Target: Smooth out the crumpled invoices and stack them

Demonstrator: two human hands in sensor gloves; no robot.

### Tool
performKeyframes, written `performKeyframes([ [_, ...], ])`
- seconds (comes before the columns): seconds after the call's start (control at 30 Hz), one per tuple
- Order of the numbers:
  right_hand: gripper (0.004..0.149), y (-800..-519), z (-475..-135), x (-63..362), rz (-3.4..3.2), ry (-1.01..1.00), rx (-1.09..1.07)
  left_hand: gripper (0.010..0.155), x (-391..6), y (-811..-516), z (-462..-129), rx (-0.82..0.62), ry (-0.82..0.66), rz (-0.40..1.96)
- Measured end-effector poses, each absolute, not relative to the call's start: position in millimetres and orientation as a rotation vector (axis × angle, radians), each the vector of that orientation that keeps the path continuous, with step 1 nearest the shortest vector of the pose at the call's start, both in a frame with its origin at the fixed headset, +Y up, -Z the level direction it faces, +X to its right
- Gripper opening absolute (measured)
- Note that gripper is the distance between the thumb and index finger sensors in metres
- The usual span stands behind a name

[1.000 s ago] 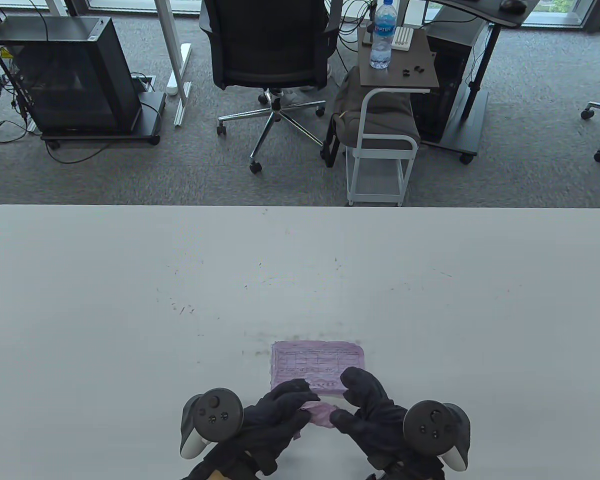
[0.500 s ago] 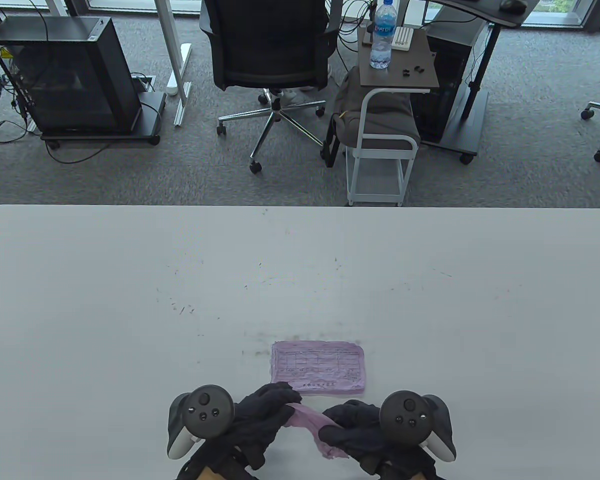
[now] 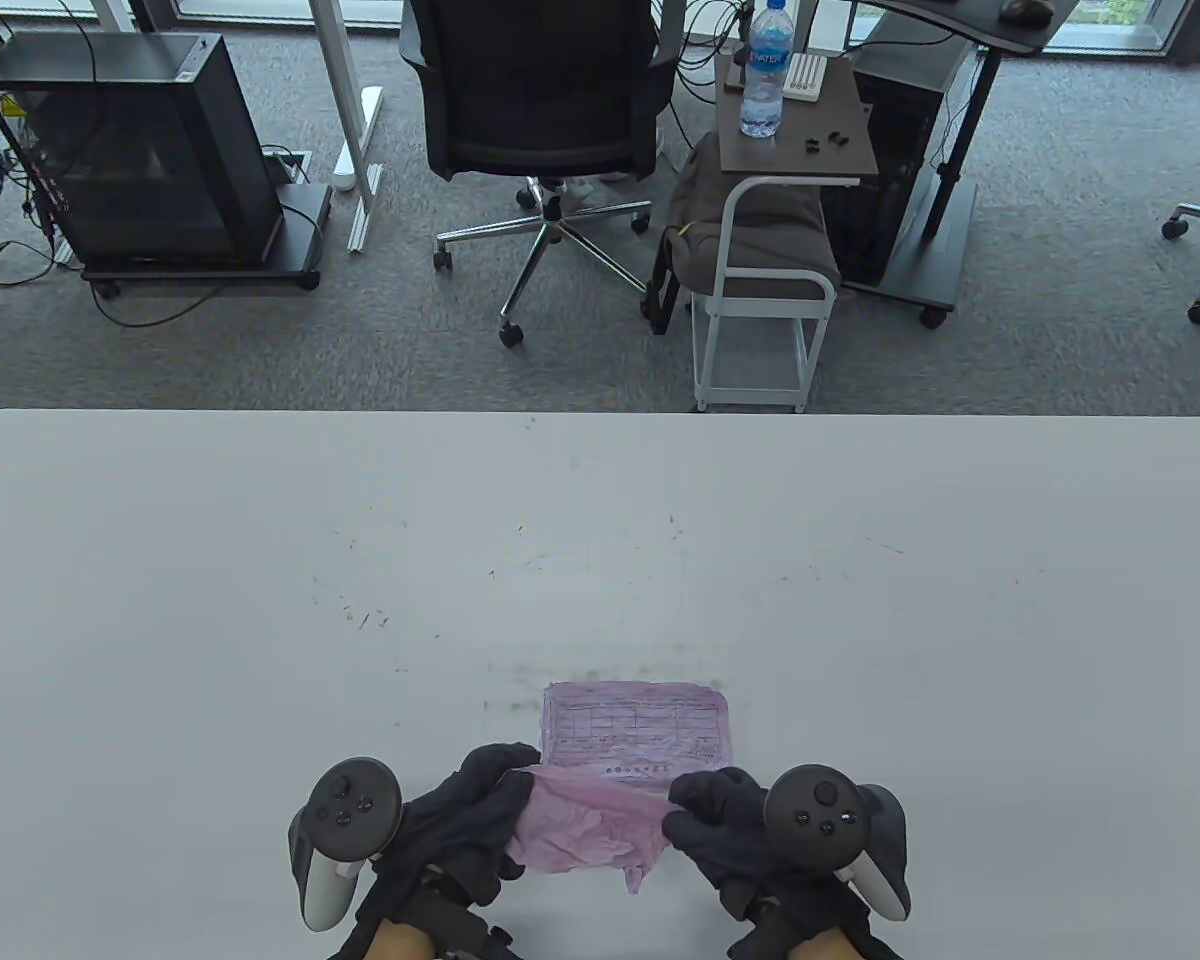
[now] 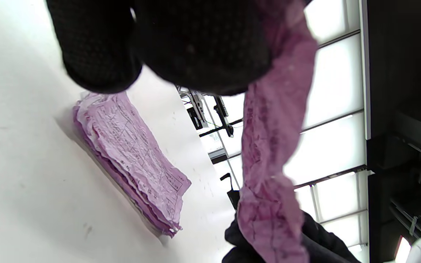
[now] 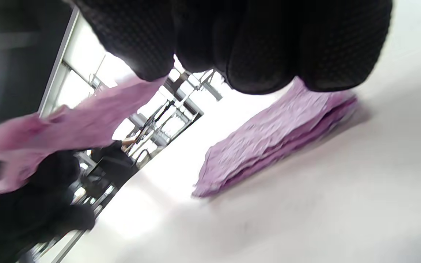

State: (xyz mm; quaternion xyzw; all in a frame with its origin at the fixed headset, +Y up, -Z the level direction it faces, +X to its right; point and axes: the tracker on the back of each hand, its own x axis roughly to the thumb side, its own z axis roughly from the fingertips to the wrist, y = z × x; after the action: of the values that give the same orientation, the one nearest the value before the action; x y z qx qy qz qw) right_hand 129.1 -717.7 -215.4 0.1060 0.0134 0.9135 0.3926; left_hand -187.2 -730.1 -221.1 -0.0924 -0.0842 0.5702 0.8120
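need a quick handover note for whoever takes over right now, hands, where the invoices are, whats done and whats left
Left hand: grips the left edge of the pink crumpled invoice.
Right hand: grips its right edge. The sheet is stretched between the two hands, partly opened and wrinkled; the wrist views show it held above the table.
Stack of flattened invoices: lies on the table just beyond the hands, edges roughly aligned.
Done: a stack of flattened sheets is in place.
Left: finish smoothing the held sheet and lay it on the stack. No other crumpled invoices are in view.
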Motion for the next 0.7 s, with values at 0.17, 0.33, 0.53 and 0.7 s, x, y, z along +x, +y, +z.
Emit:
performKeyframes([
  [0.17,0.068,-702,-209,125,2.063,-0.213,0.525,0.045,-182,-742,-221,-0.336,-0.118,1.316],
  [0.33,0.075,-675,-185,103,2.27,-0.444,0.888,0.047,-172,-741,-220,-0.359,-0.146,1.154],
  [0.53,0.081,-672,-166,72,2.526,-0.292,1.184,0.048,-154,-747,-218,-0.499,-0.195,1.239],
  [0.7,0.076,-688,-167,52,2.763,-0.181,1.258,0.049,-140,-751,-216,-0.622,-0.255,1.339],
])
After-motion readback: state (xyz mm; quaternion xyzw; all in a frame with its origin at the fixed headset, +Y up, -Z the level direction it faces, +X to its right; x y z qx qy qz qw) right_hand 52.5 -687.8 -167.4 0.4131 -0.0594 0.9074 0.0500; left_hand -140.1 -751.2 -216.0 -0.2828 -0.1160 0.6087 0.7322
